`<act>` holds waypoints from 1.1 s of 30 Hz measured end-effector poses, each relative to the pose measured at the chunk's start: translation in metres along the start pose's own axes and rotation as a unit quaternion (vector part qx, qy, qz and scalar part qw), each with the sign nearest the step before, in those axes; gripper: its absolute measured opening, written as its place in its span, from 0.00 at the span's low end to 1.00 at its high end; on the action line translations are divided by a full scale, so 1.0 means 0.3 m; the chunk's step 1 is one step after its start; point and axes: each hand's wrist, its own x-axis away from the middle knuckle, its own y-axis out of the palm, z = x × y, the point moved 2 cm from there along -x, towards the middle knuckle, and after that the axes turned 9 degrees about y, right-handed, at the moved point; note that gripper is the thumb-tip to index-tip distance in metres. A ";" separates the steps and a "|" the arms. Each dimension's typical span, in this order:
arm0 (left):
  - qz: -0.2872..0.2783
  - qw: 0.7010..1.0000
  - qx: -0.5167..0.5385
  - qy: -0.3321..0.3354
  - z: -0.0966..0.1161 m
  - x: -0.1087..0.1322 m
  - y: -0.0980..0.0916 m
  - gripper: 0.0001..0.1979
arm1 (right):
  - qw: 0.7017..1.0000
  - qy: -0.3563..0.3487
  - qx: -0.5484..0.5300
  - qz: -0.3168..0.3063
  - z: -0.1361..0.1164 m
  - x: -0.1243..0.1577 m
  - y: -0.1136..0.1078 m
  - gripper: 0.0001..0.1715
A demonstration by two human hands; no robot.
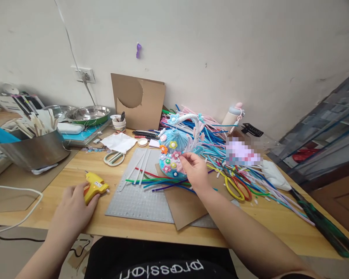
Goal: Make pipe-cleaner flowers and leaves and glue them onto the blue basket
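Observation:
My left hand (74, 205) rests at the left of the table, its fingers wrapped round the handle of a yellow hot glue gun (97, 185). The gun's nozzle points up and away from me. A blue fuzzy basket (174, 136) with a white looped handle stands in the middle, dotted with colourful pipe-cleaner flowers. Thumb and index finger of my right hand (196, 172) are pinched at a pink flower (180, 166) on the basket's lower right side. Whether that flower is stuck on there I cannot tell.
Loose pipe cleaners (151, 181) and clear glue sticks (139, 170) lie on a grey cutting mat (133, 205). Cardboard (180, 209) is under the basket. Yellow-handled scissors (234, 189) lie at right, white-handled scissors (114, 158) at left. A metal pot (37, 149) holds sticks.

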 end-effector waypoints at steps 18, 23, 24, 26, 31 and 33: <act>0.038 0.786 0.600 -0.145 0.137 0.033 -0.140 0.23 | 1.000 0.000 -0.013 -0.004 0.016 -0.007 -0.004 0.14; -0.055 0.655 0.728 -0.196 0.208 0.054 -0.110 0.18 | 1.000 -0.007 -0.015 -0.007 0.016 -0.005 -0.005 0.12; -0.082 0.646 0.733 -0.198 0.217 0.056 -0.100 0.17 | 1.000 -0.007 -0.016 -0.007 0.015 -0.003 -0.006 0.12; -0.134 0.647 0.726 -0.192 0.233 0.061 -0.084 0.17 | 1.000 -0.009 -0.015 -0.007 0.011 -0.001 -0.008 0.12; -0.139 0.685 0.697 -0.162 0.278 0.076 -0.072 0.16 | 1.000 -0.015 -0.008 0.002 0.006 -0.007 -0.008 0.13; -0.125 0.678 0.706 -0.165 0.302 0.080 -0.076 0.16 | 1.000 -0.019 -0.002 0.003 0.004 -0.006 -0.006 0.12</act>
